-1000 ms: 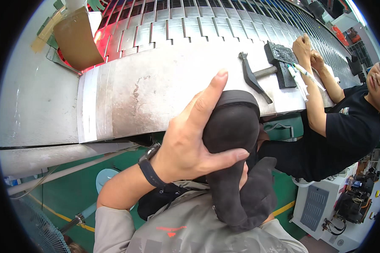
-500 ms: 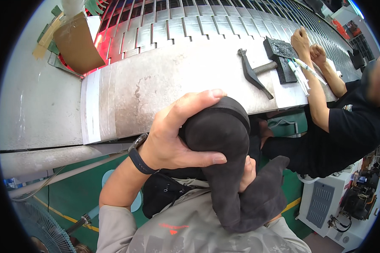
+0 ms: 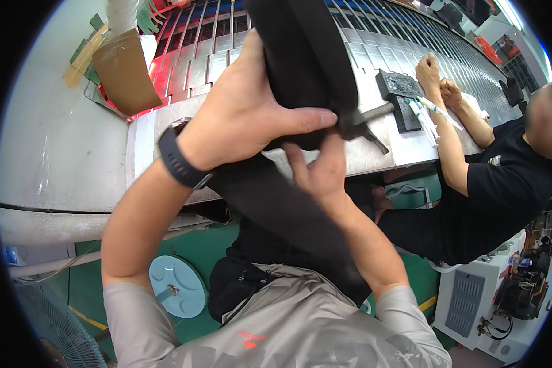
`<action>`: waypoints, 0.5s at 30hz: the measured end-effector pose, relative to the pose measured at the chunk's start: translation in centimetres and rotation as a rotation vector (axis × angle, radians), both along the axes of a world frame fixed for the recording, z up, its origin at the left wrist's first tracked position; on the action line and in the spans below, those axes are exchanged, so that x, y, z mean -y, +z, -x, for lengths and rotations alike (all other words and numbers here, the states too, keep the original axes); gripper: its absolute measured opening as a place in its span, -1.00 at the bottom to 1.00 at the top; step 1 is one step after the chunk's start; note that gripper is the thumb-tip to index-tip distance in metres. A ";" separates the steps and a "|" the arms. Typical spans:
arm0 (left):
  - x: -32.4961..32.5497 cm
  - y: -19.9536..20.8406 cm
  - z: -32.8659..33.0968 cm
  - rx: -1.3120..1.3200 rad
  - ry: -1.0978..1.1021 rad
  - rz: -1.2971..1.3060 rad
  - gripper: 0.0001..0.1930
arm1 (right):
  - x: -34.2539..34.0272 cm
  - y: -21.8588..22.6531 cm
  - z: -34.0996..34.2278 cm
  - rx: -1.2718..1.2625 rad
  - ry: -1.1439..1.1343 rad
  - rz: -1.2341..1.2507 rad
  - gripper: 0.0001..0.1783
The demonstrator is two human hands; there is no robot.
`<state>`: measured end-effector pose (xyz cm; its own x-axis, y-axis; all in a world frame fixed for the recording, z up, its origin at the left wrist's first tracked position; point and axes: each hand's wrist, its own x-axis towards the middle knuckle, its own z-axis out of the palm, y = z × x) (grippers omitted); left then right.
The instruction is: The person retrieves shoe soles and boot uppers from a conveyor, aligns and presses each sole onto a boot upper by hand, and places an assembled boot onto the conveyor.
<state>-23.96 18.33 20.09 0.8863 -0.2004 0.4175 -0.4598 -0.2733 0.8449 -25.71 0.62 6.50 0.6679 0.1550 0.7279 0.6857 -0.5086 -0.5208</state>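
Observation:
A tall black boot (image 3: 282,202), suede-like and slightly smeared by motion, is up in front of me, its foot part over the bench and its soft shaft hanging toward my lap. My left hand (image 3: 242,113) is wrapped round the foot part, thumb across it, the other fingers mostly hidden behind it. Just below, my right hand (image 3: 325,168) pinches the boot near its lower end, the fingertips partly covered. Behind the boot a hammer (image 3: 377,113) lies on the bench, its head partly hidden.
The pale bench (image 3: 368,156) runs along a slatted metal conveyor (image 3: 374,58). Black blocks (image 3: 405,86) and white pens or syringes (image 3: 424,119) lie right. A seated co-worker (image 3: 503,165) rests both arms there. A fan (image 3: 55,325) and round pale-blue stool (image 3: 178,285) stand left.
The boot has risen away from me and over the bench edge, its shaft unfolding. My left hand moved up and left with it; my right hand came up from behind the shaft to its near side.

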 end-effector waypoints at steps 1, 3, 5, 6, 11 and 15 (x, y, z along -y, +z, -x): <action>-0.1 -1.3 -0.2 -0.004 -0.002 0.003 0.11 | 0.4 0.3 0.3 -0.217 0.061 0.140 -0.29; -0.5 -3.2 -0.2 0.132 0.302 -0.419 0.17 | 1.7 2.5 0.5 -0.399 0.126 0.384 -0.52; 0.9 -3.0 0.1 0.116 0.345 -0.453 0.17 | 3.8 6.3 0.2 -0.319 0.159 0.406 -0.64; 1.5 -3.1 0.2 0.170 0.361 -0.498 0.18 | 4.7 8.5 0.2 -0.289 0.176 0.325 -0.68; 1.8 -3.3 -0.1 0.179 0.385 -0.444 0.19 | 5.9 17.1 -2.6 0.015 -0.004 0.022 -0.84; 1.4 -3.7 -0.3 0.146 0.396 -0.424 0.16 | 2.6 20.3 -4.2 -0.002 0.181 0.116 -0.66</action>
